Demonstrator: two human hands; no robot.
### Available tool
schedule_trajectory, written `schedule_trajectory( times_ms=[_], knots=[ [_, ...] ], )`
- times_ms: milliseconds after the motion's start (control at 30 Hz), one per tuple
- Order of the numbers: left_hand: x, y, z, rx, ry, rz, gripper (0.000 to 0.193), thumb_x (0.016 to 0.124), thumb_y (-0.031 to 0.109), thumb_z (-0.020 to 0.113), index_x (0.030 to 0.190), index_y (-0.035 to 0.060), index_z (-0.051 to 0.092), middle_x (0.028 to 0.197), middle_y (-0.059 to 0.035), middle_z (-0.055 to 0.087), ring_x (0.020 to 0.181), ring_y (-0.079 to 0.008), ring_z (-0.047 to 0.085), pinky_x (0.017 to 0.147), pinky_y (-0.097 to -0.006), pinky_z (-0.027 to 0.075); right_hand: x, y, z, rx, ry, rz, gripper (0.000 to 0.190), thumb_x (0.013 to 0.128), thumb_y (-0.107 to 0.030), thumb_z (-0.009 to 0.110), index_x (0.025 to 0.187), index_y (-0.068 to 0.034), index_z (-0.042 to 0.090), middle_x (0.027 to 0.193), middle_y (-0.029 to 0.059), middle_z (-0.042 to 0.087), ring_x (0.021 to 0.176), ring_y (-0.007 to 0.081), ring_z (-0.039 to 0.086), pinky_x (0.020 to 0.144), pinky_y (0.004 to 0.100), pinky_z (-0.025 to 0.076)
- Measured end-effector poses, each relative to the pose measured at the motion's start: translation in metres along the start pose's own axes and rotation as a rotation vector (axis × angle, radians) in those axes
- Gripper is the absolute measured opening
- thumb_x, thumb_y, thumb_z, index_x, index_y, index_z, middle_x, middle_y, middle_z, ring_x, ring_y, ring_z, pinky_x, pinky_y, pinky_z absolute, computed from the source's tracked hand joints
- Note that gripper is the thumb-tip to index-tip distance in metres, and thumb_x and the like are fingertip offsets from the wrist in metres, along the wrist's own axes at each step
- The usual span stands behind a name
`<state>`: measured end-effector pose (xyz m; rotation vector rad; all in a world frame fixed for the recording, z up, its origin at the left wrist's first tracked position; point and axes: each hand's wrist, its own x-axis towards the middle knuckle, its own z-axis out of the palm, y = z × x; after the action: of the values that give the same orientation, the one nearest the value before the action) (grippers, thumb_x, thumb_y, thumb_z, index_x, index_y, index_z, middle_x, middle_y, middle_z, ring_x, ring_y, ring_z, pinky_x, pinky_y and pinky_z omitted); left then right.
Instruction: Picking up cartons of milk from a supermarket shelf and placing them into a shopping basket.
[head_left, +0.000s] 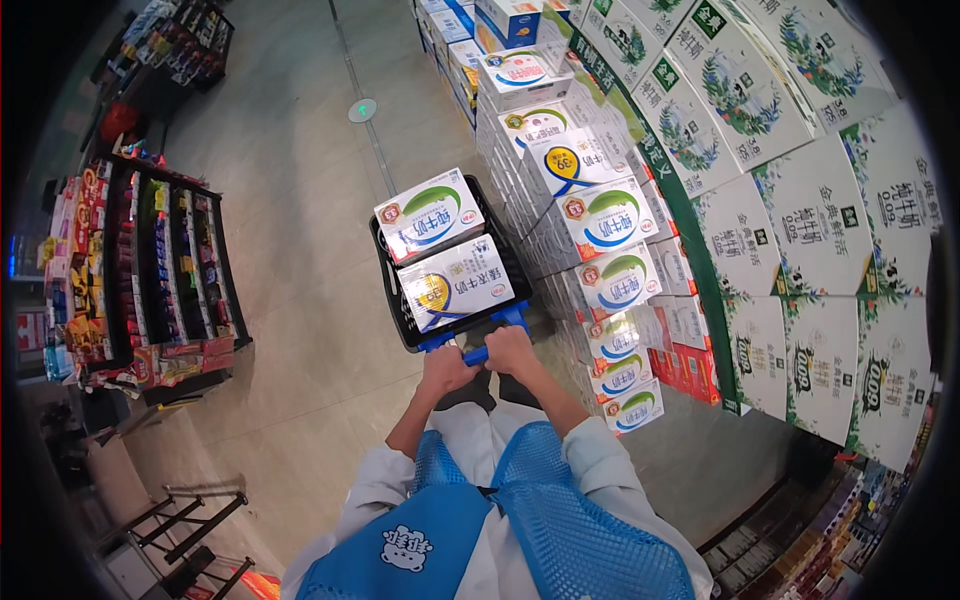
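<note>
Both of my hands grip the blue handle (475, 356) of a black plastic shopping basket (516, 264). My left hand (445, 370) closes around the left end of the bar and my right hand (511, 349) around the right end. Two white milk cartons lie in the basket. The farther carton (429, 213) has a green and blue oval print; the nearer carton (456, 283) bears a yellow round mark. They rise above the basket's rim. The basket's underside is hidden from above.
Close on the right stand stacked milk cartons (615, 217), beside a tall display of larger white cartons (795, 225). A snack shelf (161, 262) stands at left. Tiled floor (292, 187) runs ahead, with a round green-arrow marker (362, 110). A black metal frame (202, 525) is at lower left.
</note>
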<state>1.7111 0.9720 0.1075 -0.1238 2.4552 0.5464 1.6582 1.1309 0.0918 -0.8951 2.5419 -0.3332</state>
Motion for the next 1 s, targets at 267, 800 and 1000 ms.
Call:
schedule_trajectory(
  times_ms=[267,800,1000],
  knots=[
    [-0.017,0.004,0.028,-0.062,0.204,-0.017,0.029,0.066,0.030,0.064,0.080,0.0041,0.068,0.076,-0.0206,0.066,0.074,-0.0366,0.065,0.069,-0.0458,0.052,-0.019,0.003,0.014,-0.004,0.054,-0.047,0.015,0.058,-0.018,0.066,0.069,-0.008,0.065,0.067,0.0144,0.064,0.066,0.0314,0.064,0.061,0.0413,0.051],
    [-0.083,0.030,0.080,-0.018,0.203,-0.066,0.022,0.065,0.023,0.060,0.080,0.0090,0.071,0.079,-0.0169,0.068,0.077,-0.0329,0.066,0.072,-0.0423,0.053,-0.097,-0.005,0.054,-0.016,0.083,-0.064,0.014,0.063,-0.018,0.061,0.070,-0.007,0.066,0.068,0.0169,0.064,0.066,0.0331,0.065,0.062,0.0427,0.052],
    [-0.105,0.034,0.115,-0.008,0.157,-0.088,0.023,0.067,0.026,0.060,0.077,0.0086,0.071,0.079,-0.0178,0.067,0.077,-0.0327,0.066,0.073,-0.0421,0.053,-0.137,-0.011,0.078,-0.001,0.090,-0.054,0.014,0.063,-0.019,0.061,0.069,-0.008,0.066,0.067,0.0160,0.064,0.065,0.0327,0.065,0.061,0.0430,0.052]
  ],
)
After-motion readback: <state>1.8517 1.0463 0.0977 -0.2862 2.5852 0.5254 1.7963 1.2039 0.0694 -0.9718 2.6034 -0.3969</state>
